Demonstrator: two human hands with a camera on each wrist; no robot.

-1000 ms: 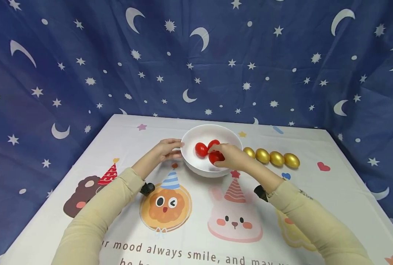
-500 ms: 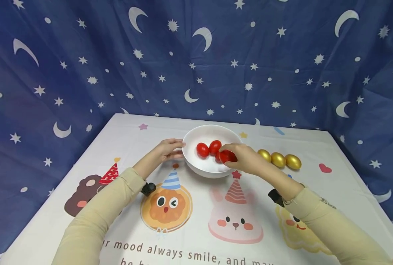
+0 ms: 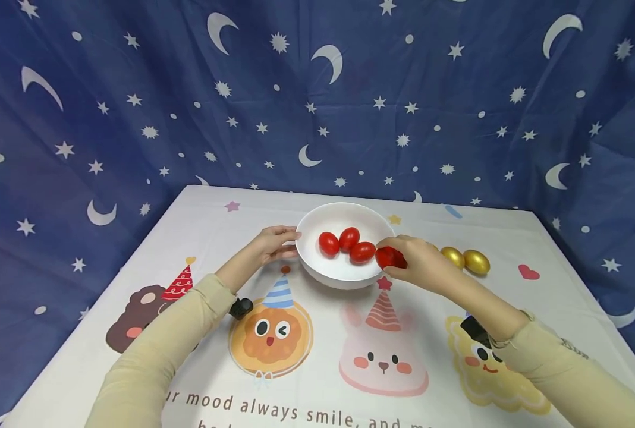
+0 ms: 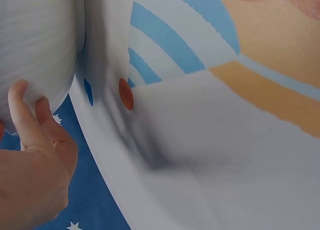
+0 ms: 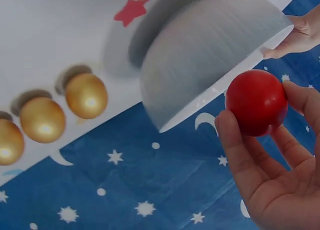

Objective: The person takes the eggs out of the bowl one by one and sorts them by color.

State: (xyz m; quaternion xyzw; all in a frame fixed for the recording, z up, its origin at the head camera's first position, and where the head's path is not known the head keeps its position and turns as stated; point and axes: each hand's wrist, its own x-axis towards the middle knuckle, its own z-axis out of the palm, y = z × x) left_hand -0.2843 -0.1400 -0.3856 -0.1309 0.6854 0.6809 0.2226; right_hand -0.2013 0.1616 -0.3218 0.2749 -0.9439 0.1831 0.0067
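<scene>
A white bowl (image 3: 344,274) stands on the table, with three red eggs (image 3: 349,239) lying inside. My left hand (image 3: 271,242) holds the bowl's left edge; in the left wrist view its fingers (image 4: 27,122) touch the outer wall, and the thumb is hard to make out. My right hand (image 3: 421,261) pinches another red egg (image 5: 256,103) between fingertips and thumb, at the bowl's right rim in the head view. Gold eggs (image 3: 477,262) lie in a row right of the bowl, one partly hidden behind the right hand; the right wrist view has three of them (image 5: 86,96).
A white tablecloth (image 3: 296,404) printed with cartoon faces and lettering covers the table. Behind it hangs a dark blue curtain (image 3: 264,77) with moons and stars. Dark devices (image 3: 241,308) sit at both wrists.
My right hand has lifted one red egg from among those in the bowl and carried it right to the rim. The left hand has stayed at the bowl's left edge.
</scene>
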